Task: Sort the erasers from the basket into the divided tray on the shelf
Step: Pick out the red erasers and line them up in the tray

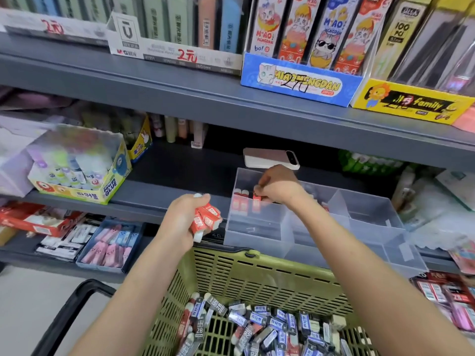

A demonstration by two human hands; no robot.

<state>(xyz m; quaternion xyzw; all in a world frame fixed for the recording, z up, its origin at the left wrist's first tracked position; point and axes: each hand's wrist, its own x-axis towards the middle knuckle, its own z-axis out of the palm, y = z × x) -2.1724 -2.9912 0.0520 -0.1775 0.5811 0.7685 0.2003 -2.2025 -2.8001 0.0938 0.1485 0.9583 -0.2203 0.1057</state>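
Your left hand [186, 218] has its fingers clenched round a bunch of red erasers [207, 219], just left of the clear divided tray [257, 232] on the shelf [159, 195]. Your right hand [280, 187] pinches one red eraser [257, 199] at the tray's far-left compartment, beside two standing ones [240, 201]. Loads of loose erasers [270, 327] sit in the green basket [257, 273] below.

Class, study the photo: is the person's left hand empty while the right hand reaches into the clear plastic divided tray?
No, the left hand grips a bunch of red-sleeved white erasers.
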